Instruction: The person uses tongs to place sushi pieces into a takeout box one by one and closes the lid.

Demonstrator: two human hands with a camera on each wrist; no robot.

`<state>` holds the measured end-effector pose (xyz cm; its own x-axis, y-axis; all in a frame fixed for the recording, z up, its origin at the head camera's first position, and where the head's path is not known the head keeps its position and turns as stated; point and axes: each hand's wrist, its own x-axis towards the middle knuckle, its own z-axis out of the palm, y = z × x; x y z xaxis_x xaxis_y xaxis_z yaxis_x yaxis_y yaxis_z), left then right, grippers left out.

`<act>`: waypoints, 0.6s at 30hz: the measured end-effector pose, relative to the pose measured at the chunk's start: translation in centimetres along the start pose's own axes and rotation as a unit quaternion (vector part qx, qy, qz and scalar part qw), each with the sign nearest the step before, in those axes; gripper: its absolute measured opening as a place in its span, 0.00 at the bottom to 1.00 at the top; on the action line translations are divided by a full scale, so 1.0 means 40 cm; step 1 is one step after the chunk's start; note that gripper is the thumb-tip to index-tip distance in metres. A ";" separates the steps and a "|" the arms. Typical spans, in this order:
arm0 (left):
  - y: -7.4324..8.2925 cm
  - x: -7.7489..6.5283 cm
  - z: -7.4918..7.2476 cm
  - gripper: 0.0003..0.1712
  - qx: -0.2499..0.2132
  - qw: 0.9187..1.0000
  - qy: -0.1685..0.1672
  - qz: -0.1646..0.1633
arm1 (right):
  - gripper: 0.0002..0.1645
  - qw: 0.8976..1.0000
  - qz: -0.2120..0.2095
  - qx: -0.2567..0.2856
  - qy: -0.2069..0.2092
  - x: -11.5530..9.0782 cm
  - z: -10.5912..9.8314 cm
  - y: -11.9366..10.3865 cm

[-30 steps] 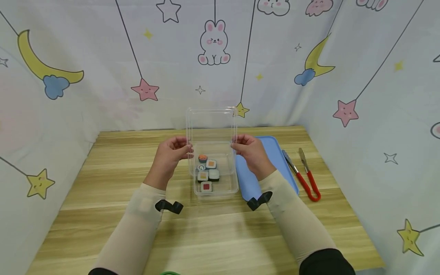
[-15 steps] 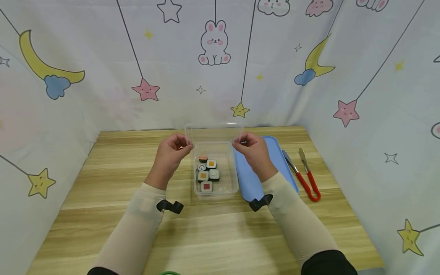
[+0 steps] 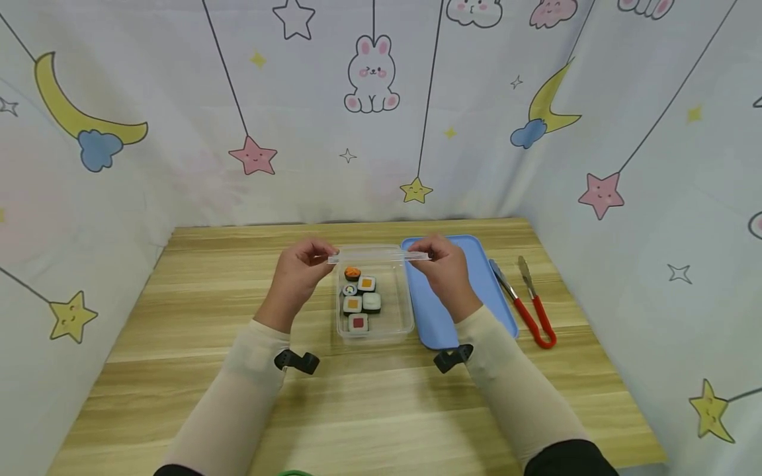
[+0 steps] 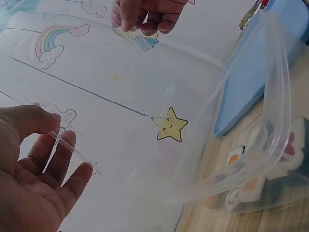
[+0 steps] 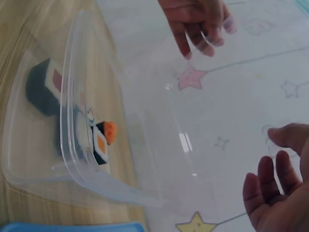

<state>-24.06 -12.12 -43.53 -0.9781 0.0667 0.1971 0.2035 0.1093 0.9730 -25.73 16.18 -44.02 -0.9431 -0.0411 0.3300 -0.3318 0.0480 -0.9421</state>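
Observation:
A clear plastic lid (image 3: 372, 255) is held nearly level, edge-on in the head view, above the back of a clear plastic box (image 3: 393, 324). My left hand (image 3: 296, 276) pinches its left edge between thumb and fingers, and my right hand (image 3: 445, 272) pinches the right edge. In the left wrist view the left hand (image 4: 43, 164) has its thumb on the lid's thin rim. The right wrist view shows the right hand (image 5: 285, 179), the lid hard to see against the wall. Several sushi pieces (image 3: 352, 304) lie in the box's left half, one topped with orange (image 5: 110, 132).
Right of the box lies a blue tray (image 3: 437, 317), partly behind my right hand. Red-handled tongs (image 3: 532, 314) lie beyond it on the wooden table (image 3: 226, 370). A patterned cloth (image 3: 297, 192) hangs behind. A green rim (image 3: 294, 473) shows at the bottom edge.
The lid has tilted from upright to nearly flat, its top edge dropping. Both hands keep their grip at the sides with only slight shifts. The box and sushi stay put.

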 end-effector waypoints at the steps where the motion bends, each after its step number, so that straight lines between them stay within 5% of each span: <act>1: -0.004 0.000 0.002 0.04 0.001 1.000 -0.001 0.000 | 0.06 1.000 0.003 -0.012 0.004 -0.002 0.000 0.002; 10: -0.038 -0.005 0.017 0.03 -0.009 1.000 0.008 0.007 | 0.12 0.998 0.047 -0.047 0.009 -0.019 0.002 0.015; 18: -0.053 -0.008 0.028 0.03 -0.003 1.000 0.021 0.017 | 0.17 0.997 0.079 -0.004 -0.025 -0.032 -0.006 0.034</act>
<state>-24.12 -11.26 -45.81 -0.9715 0.0295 0.2350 0.2368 0.1017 0.9662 -24.99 16.55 -45.69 -0.9814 -0.0821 0.1737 -0.1793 0.0660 -0.9816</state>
